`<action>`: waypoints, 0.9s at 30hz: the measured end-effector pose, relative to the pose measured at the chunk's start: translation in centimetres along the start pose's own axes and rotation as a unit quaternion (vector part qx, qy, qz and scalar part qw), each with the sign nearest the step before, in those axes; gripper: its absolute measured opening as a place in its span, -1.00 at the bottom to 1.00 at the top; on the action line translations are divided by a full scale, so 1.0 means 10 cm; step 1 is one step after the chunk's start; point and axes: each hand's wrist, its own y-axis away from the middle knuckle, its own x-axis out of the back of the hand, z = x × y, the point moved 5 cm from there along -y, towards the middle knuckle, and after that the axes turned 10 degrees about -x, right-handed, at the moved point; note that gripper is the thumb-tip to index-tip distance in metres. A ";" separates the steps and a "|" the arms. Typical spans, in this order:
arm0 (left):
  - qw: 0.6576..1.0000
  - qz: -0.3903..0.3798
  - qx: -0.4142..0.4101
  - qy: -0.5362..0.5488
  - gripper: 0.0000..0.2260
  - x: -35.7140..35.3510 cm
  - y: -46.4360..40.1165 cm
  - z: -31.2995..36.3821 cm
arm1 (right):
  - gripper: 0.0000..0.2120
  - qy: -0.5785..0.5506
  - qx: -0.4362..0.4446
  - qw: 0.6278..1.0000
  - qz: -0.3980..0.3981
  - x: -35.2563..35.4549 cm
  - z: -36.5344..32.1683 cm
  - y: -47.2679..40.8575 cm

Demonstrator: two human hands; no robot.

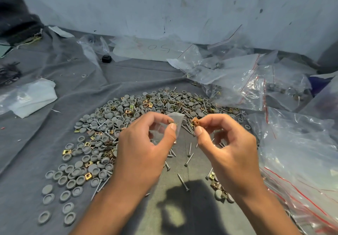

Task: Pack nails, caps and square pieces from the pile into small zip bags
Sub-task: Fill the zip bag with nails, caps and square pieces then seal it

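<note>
Covering the floor, grey cloth (54, 66) meets scuffed wall (164, 2); fingers (172, 127) pinching bag (176, 119).

Two hands (144, 154), one small zip bag (175, 123) held, one square piece (196, 122) pinched, one pile (128, 117).

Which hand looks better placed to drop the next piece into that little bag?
The right hand. It already pinches a brass square piece beside the mouth of the small zip bag, while the left hand is busy holding that bag.
</note>
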 end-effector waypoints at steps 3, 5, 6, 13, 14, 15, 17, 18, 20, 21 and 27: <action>0.999 -0.030 0.020 0.033 -0.96 -0.06 0.01 -0.03 | -0.88 0.047 0.138 0.989 -0.024 -0.03 -0.17 0.02; 0.998 -0.042 0.025 0.049 -0.95 -0.08 0.02 -0.05 | -0.87 0.086 0.219 0.971 -0.048 -0.10 -0.21 0.06; 0.997 -0.044 0.026 0.053 -0.96 -0.08 0.01 -0.06 | -0.88 0.104 0.243 0.963 -0.057 -0.14 -0.21 0.08; 0.992 -0.080 -0.045 -0.082 -0.87 0.01 -0.02 -0.05 | -0.92 0.210 0.259 0.942 -0.035 -0.15 -0.09 0.05; 0.990 -0.088 -0.047 -0.096 -0.85 0.01 -0.02 -0.05 | -0.92 0.218 0.254 0.942 -0.030 -0.14 -0.08 0.03; 0.989 -0.095 -0.047 -0.104 -0.82 0.01 -0.01 -0.05 | -0.91 0.223 0.250 0.942 -0.026 -0.14 -0.08 0.03; 0.987 -0.102 -0.048 -0.112 -0.76 0.01 0.00 -0.04 | -0.91 0.224 0.241 0.944 -0.011 -0.12 -0.08 0.02; 0.987 -0.103 -0.051 -0.112 -0.75 0.01 0.00 -0.03 | -0.90 0.223 0.236 0.946 0.001 -0.11 -0.08 0.02; 0.987 -0.103 -0.060 -0.112 -0.73 0.01 0.00 -0.01 | -0.88 0.220 0.230 0.948 0.027 -0.08 -0.10 0.02; 0.986 -0.105 -0.066 -0.111 -0.72 0.00 0.00 0.00 | -0.88 0.217 0.228 0.948 0.038 -0.08 -0.11 0.02; 0.983 -0.113 -0.106 -0.097 -0.69 -0.04 0.01 0.06 | -0.85 0.298 0.203 0.933 0.017 -0.18 -0.10 0.00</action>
